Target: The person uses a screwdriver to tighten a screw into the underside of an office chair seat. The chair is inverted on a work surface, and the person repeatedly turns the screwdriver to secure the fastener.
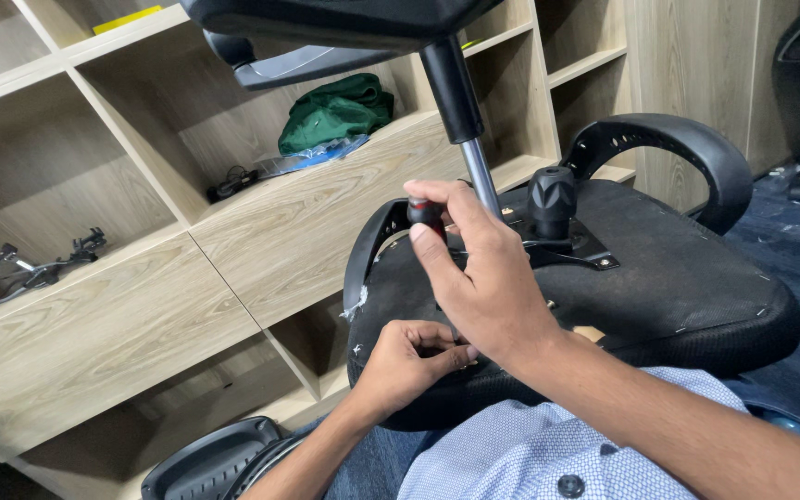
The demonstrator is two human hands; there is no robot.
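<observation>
the right hand (483, 278) is bent down, fingers tight around a red and black screwdriver (426, 215) - standing up on the chair seat (687, 278). the left hand (409, 361) pinches its tip near the seat's front edge.

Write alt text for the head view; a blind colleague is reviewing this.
A right hand grips a red-and-black screwdriver upright on an upturned chair seat, while the left hand pinches near its tip. Wooden shelves stand behind.

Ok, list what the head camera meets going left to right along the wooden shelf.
Black metal parts → black cable bundle → clear plastic bag → green cloth → chair gas-lift column.
</observation>
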